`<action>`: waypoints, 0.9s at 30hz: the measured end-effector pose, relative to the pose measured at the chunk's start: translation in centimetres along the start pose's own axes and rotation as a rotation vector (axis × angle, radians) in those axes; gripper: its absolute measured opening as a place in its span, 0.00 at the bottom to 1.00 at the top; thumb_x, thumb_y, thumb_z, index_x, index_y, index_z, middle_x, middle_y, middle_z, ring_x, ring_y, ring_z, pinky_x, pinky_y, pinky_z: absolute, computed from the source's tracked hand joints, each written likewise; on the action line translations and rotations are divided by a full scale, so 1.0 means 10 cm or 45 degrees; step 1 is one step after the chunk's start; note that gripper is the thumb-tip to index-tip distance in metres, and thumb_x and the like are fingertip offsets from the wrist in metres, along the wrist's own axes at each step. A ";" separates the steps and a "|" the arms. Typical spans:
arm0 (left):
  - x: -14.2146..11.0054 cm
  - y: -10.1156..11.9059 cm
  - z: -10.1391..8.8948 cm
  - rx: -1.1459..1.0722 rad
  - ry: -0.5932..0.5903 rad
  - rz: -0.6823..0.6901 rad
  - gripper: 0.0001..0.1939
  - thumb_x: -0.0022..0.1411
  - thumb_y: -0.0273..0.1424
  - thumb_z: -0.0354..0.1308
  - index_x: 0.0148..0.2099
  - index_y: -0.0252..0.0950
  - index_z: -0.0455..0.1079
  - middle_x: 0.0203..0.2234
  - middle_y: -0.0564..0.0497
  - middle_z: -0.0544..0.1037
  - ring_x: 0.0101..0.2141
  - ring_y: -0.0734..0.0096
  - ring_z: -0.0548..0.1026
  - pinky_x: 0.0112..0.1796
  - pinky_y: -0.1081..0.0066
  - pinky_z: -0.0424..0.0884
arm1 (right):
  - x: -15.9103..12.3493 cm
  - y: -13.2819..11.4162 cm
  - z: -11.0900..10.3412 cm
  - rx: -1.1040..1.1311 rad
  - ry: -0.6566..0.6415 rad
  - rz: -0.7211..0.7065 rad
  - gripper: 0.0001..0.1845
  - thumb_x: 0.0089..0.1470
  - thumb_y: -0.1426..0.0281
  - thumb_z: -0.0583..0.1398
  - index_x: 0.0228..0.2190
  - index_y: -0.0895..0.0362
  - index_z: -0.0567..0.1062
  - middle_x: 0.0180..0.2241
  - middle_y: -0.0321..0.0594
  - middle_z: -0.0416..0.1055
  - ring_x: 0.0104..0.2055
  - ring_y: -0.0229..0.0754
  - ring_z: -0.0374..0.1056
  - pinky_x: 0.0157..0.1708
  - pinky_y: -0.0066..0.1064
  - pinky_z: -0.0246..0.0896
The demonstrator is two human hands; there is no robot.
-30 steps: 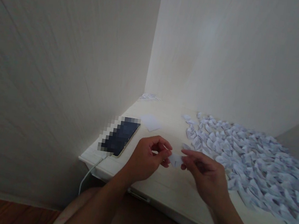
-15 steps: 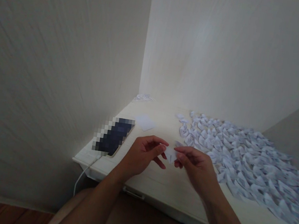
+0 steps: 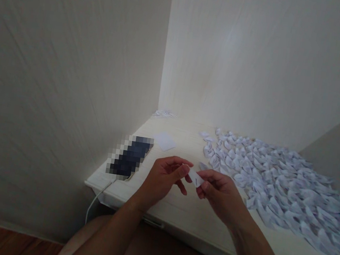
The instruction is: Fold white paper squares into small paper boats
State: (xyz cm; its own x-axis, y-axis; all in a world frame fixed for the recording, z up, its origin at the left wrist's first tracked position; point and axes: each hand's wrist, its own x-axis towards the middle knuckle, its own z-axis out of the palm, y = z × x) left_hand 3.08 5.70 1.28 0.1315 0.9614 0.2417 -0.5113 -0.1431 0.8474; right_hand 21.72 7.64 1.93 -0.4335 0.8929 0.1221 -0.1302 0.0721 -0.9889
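Observation:
A small folded piece of white paper [image 3: 195,177] is held between my two hands, above the front part of the table [image 3: 176,213]. My left hand [image 3: 165,176] pinches its left end between thumb and index finger, with the other fingers loosely curled below. At the right end, my right hand [image 3: 220,190] grips it with thumb and fingertips. The paper slants down to the right and shows a short dark line on its face. Parts of it are covered by my fingers.
Many folded white paper pieces [image 3: 277,182] spread over the table's right side. A flat white paper sheet [image 3: 165,141] lies behind my left hand. To the left is a phone [image 3: 132,156], partly pixelated, with a white cable [image 3: 93,201]. More paper [image 3: 164,113] sits in the back corner.
The folded paper has turned from roughly level to slanting down to the right, and its fold looks narrower. Both hands keep hold of it. The camera view has shifted slightly right.

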 end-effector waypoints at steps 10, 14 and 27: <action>-0.05 0.01 0.11 -0.154 -0.143 -0.109 0.14 0.62 0.39 0.66 0.40 0.31 0.79 0.23 0.50 0.76 0.22 0.74 0.75 0.19 0.78 0.73 | -0.05 -0.06 0.11 0.361 -0.169 0.204 0.19 0.47 0.57 0.73 0.26 0.57 0.74 0.18 0.30 0.64 0.19 0.29 0.52 0.21 0.25 0.43; -0.04 -0.01 0.11 -0.258 -0.152 -0.171 0.13 0.61 0.37 0.67 0.41 0.31 0.78 0.26 0.49 0.78 0.22 0.74 0.75 0.20 0.77 0.74 | -0.07 -0.06 0.09 0.450 -0.124 0.187 0.19 0.45 0.57 0.74 0.28 0.57 0.77 0.19 0.31 0.66 0.20 0.29 0.55 0.23 0.24 0.48; -0.06 0.06 0.04 -0.367 -0.296 -0.425 0.19 0.58 0.42 0.69 0.36 0.28 0.75 0.30 0.45 0.78 0.32 0.66 0.79 0.33 0.66 0.80 | -0.01 0.03 0.00 0.073 -0.129 -0.024 0.16 0.50 0.55 0.70 0.25 0.55 0.79 0.22 0.33 0.67 0.24 0.34 0.60 0.25 0.27 0.55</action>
State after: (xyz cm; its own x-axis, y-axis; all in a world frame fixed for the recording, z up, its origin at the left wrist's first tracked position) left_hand 3.01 5.00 1.80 0.4971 0.8611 0.1067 -0.6189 0.2657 0.7392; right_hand 21.71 7.55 1.65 -0.5181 0.8418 0.1513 -0.1886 0.0601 -0.9802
